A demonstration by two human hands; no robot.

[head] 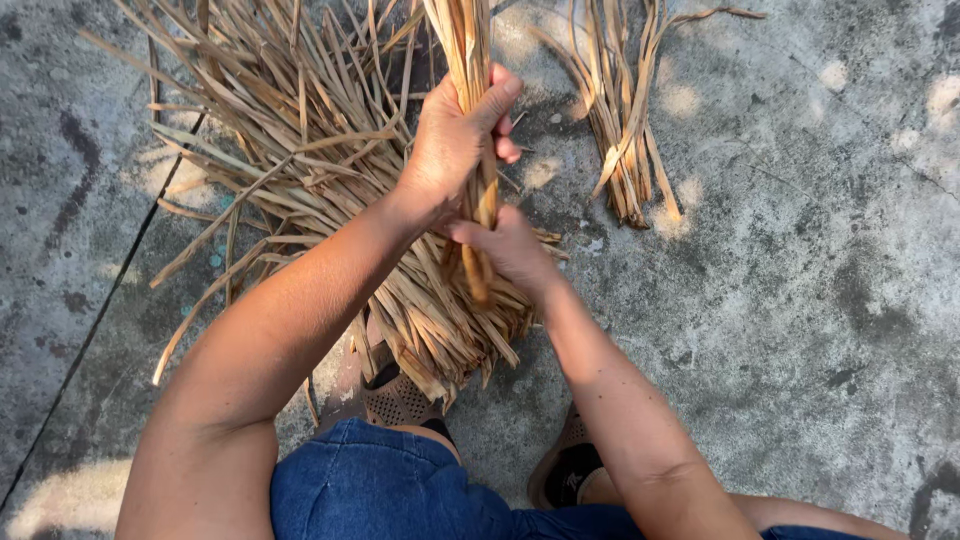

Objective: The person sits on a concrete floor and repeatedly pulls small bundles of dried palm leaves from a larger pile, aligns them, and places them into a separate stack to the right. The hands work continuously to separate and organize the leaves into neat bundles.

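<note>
A large loose pile of dried leaf strips [300,170] lay fanned across the concrete floor [820,300], left of centre. The left hand [455,140] was closed around a narrow bundle of strips [465,40], held upright above the pile. Just below it, the right hand [510,250] gripped the lower end of the same bundle, fingers curled on it. A smaller separate bunch of strips [625,130] lay on the floor to the right, apart from the pile. Near the bottom edge, brown perforated shoes [398,400] and blue denim [380,485] were visible.
</note>
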